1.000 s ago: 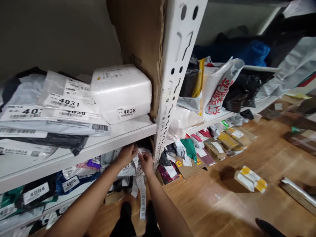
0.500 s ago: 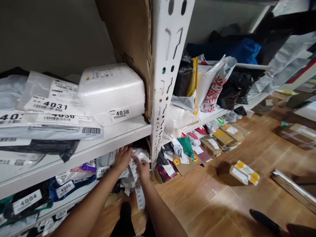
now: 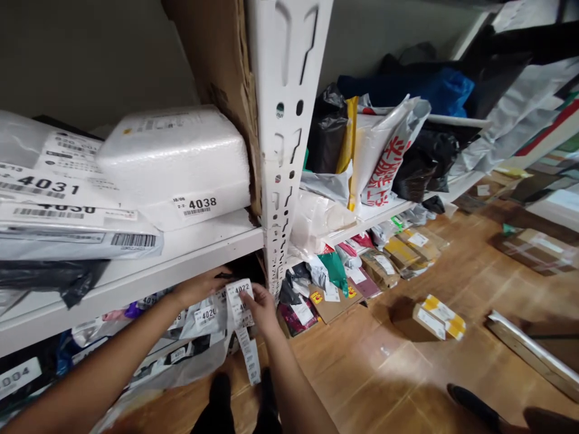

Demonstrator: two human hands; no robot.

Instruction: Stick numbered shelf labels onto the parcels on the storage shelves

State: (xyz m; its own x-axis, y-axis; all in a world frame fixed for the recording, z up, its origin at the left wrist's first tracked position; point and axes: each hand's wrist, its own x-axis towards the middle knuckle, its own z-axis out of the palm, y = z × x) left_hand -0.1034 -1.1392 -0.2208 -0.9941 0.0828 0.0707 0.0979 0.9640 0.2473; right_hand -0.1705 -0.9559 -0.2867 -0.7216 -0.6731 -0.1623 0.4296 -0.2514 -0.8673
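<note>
My right hand (image 3: 259, 308) pinches a long white strip of numbered labels (image 3: 242, 325) that hangs down toward the floor; its top label reads 4022. My left hand (image 3: 199, 286) reaches under the white shelf board (image 3: 181, 256) and rests on a grey plastic parcel (image 3: 205, 313) marked 4020 on the lower shelf. Its fingers are partly hidden by the shelf edge and the parcel. Both hands are just left of the white perforated shelf post (image 3: 283, 132).
On the upper shelf lie a white foam-wrapped parcel tagged 4038 (image 3: 174, 163) and flat mailers tagged 4031 (image 3: 54, 193). Bags fill the shelf to the right (image 3: 384, 157). Small boxes (image 3: 436, 316) and parcels lie on the wooden floor. Another person's dark shoe (image 3: 474, 407) is at bottom right.
The view has shifted closer and to the right. My right hand has lifted the label strip higher, showing label 4022, and my left hand has moved left under the shelf onto the grey parcel.
</note>
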